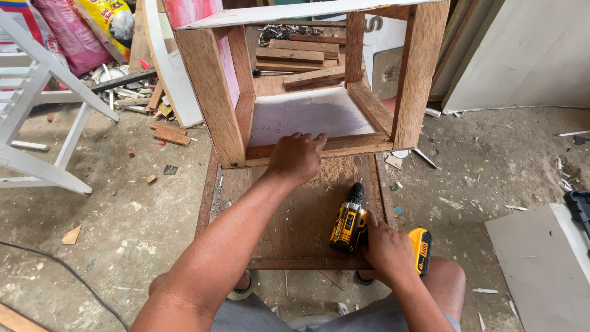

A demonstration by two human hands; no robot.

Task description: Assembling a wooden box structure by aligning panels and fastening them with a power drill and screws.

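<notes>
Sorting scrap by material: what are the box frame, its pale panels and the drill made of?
Box frame: bare, unfinished wood, grain visible. Pale panel: looks like white-coated board, scuffed; core unclear. Drill under the right hand: yellow and black plastic housing, apparently.

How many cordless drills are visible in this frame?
1. The yellow and black cordless drill lies on the low wooden table, under the right hand. Others could be hidden among the clutter behind the wooden frame.

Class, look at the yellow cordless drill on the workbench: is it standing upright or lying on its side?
Lying on its side. The drill rests flat on the workbench, bit pointing away, with the right hand on its handle.
</notes>
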